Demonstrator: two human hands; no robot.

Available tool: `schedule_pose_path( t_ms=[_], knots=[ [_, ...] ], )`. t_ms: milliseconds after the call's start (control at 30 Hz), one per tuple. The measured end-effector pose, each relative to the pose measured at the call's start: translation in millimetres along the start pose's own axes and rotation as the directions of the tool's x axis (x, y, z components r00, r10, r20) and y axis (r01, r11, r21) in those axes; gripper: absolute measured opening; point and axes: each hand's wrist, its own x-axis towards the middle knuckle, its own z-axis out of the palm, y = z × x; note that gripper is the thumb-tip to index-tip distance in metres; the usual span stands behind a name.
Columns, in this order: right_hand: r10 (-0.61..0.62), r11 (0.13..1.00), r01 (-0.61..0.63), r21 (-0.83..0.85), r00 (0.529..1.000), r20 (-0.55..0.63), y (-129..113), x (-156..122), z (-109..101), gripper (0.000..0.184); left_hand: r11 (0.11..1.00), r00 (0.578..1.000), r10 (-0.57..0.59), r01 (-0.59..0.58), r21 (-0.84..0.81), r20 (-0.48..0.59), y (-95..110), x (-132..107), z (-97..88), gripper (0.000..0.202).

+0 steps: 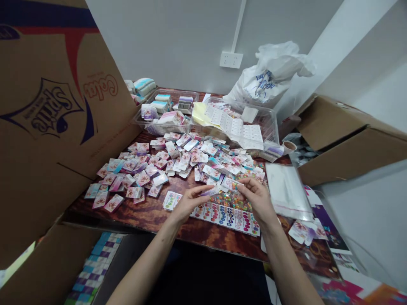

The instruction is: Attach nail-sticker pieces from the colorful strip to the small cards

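My left hand (190,202) and my right hand (257,200) hover close together above a wood-patterned table (219,239). Fingertips of my left hand pinch a small white-and-purple card (210,191). My right hand's fingers pinch a similar card (229,183), and the two cards nearly meet. A long sheet of colourful round stickers (225,217) lies under my hands. Loose pink, white and blue cards (152,169) are scattered across the table to the left and ahead. A small printed card (172,200) lies beside my left hand.
Transparent plastic trays (165,114) hold stacked cards at the back, with folded printed paper (235,127) on another tray. A flat plastic bag (286,190) lies right. Cardboard box flaps (57,106) rise at left, another box (346,140) stands right, and a white bag (270,76) sits behind.
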Motion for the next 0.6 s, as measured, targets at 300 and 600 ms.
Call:
schedule_pose_path(
  t_ms=[300,600],
  knots=[
    [0.048,0.995,-0.04,-0.087,0.995,0.084,-4.8,-1.3,2.1,0.027,0.785,0.954,0.299,-0.237,0.572,-0.015,6.2,-2.3,10.1,0.045],
    [-0.01,0.916,0.088,-0.391,0.98,0.198,-3.3,5.6,14.5,0.012,0.629,0.907,0.399,-0.378,0.679,0.135,-2.7,-5.5,22.0,0.055]
  ],
)
